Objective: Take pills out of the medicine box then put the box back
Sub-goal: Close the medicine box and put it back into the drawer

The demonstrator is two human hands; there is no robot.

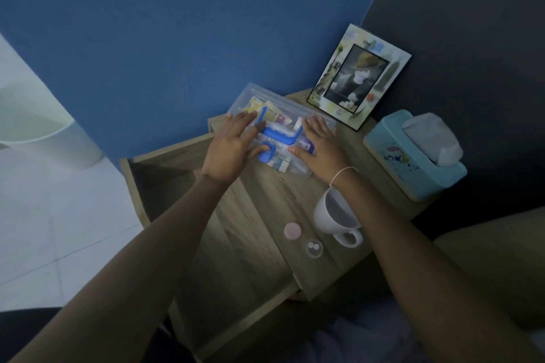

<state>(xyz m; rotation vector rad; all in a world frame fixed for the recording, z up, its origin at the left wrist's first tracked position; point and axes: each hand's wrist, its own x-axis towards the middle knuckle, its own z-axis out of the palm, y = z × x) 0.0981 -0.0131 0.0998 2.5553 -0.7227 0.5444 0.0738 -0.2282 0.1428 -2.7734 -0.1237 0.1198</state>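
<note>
Hands lie flat on the medicine box [277, 115] — left hand [233, 147] and right hand [320, 147] both spread, palms down on its clear lid, gripping nothing. It sits at the back of the wooden nightstand [259, 233]; two pills [314, 244] rest in a small clear dish [315, 250] beside a white cup [333, 215].

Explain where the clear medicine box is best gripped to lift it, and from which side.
Probably the blue handle across the lid of the medicine box, taken from above: it lies central, between the left hand and right hand, so the box should hang level.

Clear medicine box [250, 96], blue handle [277, 135]; white cup [324, 215]; teal tissue box [413, 165].
</note>
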